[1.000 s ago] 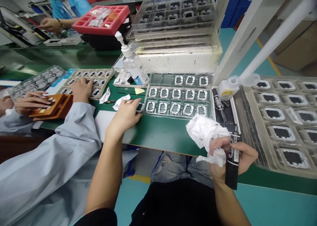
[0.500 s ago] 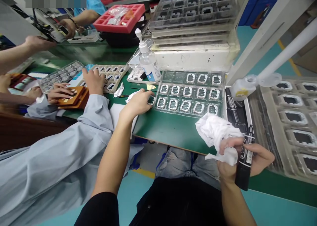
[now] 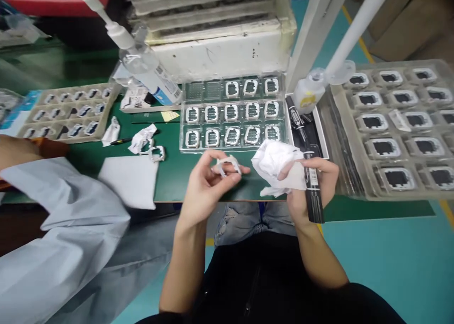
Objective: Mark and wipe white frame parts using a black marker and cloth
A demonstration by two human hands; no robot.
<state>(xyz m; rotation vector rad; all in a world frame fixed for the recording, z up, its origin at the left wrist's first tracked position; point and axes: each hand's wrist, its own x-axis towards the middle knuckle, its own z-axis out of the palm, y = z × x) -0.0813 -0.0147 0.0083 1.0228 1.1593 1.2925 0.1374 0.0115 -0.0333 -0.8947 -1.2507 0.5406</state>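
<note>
My left hand [image 3: 205, 184] is closed in a pinch on a small white frame part [image 3: 227, 165], held just above the front edge of the green table [image 3: 180, 172]. My right hand [image 3: 308, 182] is closed on a crumpled white cloth [image 3: 275, 165] and a black marker [image 3: 314, 191], close to the right of the part. Behind both hands lies a clear tray [image 3: 232, 113] holding several white-framed parts.
A co-worker's grey sleeve [image 3: 67, 220] crosses the left. A pump bottle [image 3: 145, 68] and stacked trays [image 3: 216, 35] stand behind. Another tray of parts [image 3: 397, 125] lies right, a beige tray [image 3: 69, 111] left. White paper [image 3: 129, 179], a loose frame [image 3: 158, 153] and scraps lie nearby.
My left hand has come back from the tray's left end with a white frame part, toward my right hand. My right hand has risen toward it. The view has tilted down and shifted.
</note>
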